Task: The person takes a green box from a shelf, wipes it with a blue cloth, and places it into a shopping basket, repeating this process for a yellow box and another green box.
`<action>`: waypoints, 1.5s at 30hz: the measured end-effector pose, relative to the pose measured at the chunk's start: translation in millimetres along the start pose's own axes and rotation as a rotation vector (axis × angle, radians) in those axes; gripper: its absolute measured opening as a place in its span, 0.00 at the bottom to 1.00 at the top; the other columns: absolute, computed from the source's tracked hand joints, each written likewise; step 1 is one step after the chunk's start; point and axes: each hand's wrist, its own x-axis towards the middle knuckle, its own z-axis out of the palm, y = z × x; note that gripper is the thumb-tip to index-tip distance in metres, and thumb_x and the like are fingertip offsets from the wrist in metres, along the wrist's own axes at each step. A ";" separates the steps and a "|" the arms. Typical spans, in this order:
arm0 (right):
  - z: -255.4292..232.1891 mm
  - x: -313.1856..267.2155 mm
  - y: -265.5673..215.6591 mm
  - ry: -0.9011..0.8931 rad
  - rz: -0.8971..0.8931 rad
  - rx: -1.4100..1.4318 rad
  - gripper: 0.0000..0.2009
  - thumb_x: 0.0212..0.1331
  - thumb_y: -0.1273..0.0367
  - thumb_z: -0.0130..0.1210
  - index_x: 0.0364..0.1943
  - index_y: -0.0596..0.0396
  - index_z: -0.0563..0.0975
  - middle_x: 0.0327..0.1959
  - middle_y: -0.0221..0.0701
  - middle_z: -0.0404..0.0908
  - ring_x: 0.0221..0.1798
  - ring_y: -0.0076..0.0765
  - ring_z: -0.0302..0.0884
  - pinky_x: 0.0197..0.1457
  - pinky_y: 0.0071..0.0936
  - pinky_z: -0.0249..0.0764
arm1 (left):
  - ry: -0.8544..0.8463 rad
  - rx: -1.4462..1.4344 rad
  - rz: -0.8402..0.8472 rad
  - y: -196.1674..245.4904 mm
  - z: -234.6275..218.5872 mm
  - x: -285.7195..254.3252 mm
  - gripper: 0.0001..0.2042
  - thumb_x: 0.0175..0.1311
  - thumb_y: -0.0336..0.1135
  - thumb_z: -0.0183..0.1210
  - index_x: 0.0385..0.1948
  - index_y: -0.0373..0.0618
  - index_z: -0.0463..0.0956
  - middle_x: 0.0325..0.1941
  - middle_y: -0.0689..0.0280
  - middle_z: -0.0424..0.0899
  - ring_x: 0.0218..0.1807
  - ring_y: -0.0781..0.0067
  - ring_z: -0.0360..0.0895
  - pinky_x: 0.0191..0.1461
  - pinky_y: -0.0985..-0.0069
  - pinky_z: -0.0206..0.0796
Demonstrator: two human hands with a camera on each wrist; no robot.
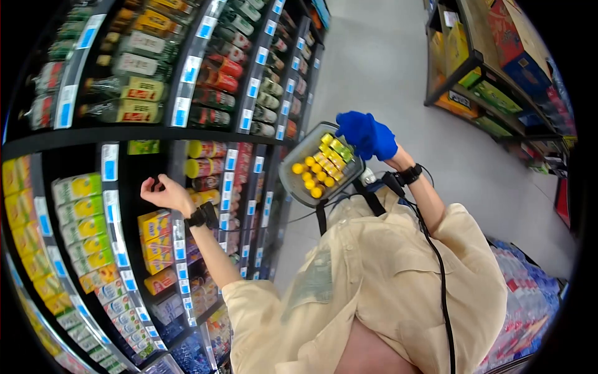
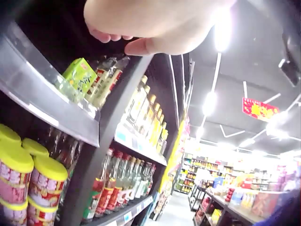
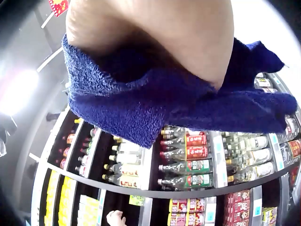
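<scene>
- The left hand (image 1: pixel 165 192) (image 2: pixel 150 23) (image 3: pixel 115 218) is held in a dark bay of the shelf (image 1: pixel 193 134); its grip is loose, the fingers lightly curled with nothing in them.
- The green box (image 1: pixel 143 147) (image 2: pixel 81 77) (image 3: pixel 137 200) is in that same bay, near the left hand but apart from it, behind a clear front guard (image 2: pixel 42 92).
- The right hand (image 1: pixel 367 134) grips the blue cloth (image 1: pixel 358 128) (image 3: pixel 117 110), which covers its fingers, so their exact lie cannot be told.
- The blue cloth is bunched around that hand, with loose ends hanging out, over one edge of the basket.
- The grey basket (image 1: pixel 293 182) is in front of the person's body and holds yellow-topped items (image 1: pixel 309 174) and green-and-yellow packs (image 1: pixel 337 148).
- Yellow-lidded tubs (image 1: pixel 202 167) (image 2: pixel 47 181) stand in the next bay, with yellow boxes (image 1: pixel 156 240) in the left hand's bay.
- Glass bottles (image 1: pixel 131 100) (image 3: pixel 186 167) fill neighbouring bays across the dark divider.
</scene>
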 end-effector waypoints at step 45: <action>-237.4 -78.5 411.0 0.507 0.781 0.085 0.35 0.60 0.71 0.64 0.71 0.58 0.62 0.68 0.40 0.70 0.60 0.36 0.77 0.57 0.35 0.78 | -1.554 0.212 0.003 -247.3 376.3 -885.4 0.25 0.51 0.27 0.66 0.53 0.39 0.71 0.55 0.53 0.73 0.61 0.48 0.71 0.63 0.58 0.68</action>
